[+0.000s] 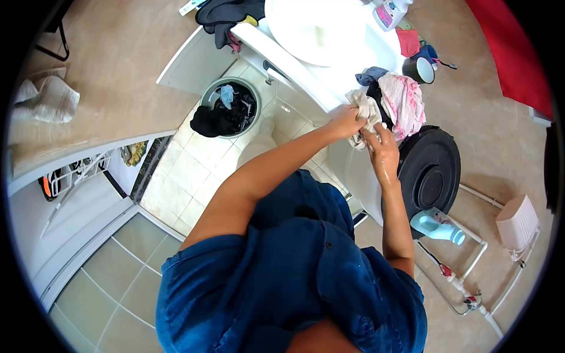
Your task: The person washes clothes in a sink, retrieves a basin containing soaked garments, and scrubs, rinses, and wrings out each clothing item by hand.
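Both of my hands hold a wet-looking beige cloth point(366, 108) near the front corner of the white sink counter point(294, 66). My left hand point(346, 122) grips the cloth's left side, its fingers closed. On the right, my right hand point(382, 147) has its fingers bent round the lower part of the cloth. A pink and white cloth point(403, 106) lies just right of the beige one, with dark fabric between them. Behind them is a grey-blue cloth point(371, 75).
A round tub point(256, 112) of dark clothes stands on the tiled floor. A black-lidded barrel point(447, 162) is by my right forearm, with a light-blue bottle point(435, 226) beside it. An open cabinet door point(191, 62), a mug point(419, 70) and a spray bottle point(388, 15) are farther off.
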`<state>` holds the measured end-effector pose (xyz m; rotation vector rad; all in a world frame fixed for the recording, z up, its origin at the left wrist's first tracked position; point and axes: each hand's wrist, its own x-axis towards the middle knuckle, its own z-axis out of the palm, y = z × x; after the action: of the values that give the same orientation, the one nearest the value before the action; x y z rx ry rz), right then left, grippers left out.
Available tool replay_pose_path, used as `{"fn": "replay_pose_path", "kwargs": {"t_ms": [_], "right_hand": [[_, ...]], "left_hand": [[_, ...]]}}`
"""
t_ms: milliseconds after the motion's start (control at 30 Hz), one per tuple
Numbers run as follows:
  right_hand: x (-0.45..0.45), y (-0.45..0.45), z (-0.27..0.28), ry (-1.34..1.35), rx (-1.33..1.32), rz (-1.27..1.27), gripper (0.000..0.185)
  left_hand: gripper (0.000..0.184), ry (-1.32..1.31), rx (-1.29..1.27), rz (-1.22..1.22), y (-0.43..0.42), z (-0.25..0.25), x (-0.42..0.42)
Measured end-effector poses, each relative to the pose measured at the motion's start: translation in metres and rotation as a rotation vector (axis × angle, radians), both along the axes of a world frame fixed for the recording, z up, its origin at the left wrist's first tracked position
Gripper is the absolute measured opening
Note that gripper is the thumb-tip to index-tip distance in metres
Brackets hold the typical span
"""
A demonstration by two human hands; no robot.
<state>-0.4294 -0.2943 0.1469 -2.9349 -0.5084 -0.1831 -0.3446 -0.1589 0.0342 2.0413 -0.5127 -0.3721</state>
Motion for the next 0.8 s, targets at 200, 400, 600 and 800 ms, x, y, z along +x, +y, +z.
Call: {"fn": "replay_pose_path", "kwargs": {"t_ms": [200,400,600,800], "right_hand": [[-0.025,-0.018,-0.04,0.069,-0.16,-0.095,0.042],[-0.021,0.004,-0.012,0.175,-0.4,-0.212,0.038],[0.017,0.068,0.017,0.102,-0.408,-0.165,0.023],[0.052,0.203,-0.026,0.099,-0.209,0.063,0.025]], "left_hand": [[0.038,0.221,-0.074,0.035,0.023,0.007,-0.027],[0.027,0.321,-0.362,0.24,0.082,-0.021,-0.046],[0.025,0.624,-0.386,0.508,0.203,-0.072,-0.073],[0.022,0.693,-0.239,0.734,0.357,-0.197,-0.124]]}}
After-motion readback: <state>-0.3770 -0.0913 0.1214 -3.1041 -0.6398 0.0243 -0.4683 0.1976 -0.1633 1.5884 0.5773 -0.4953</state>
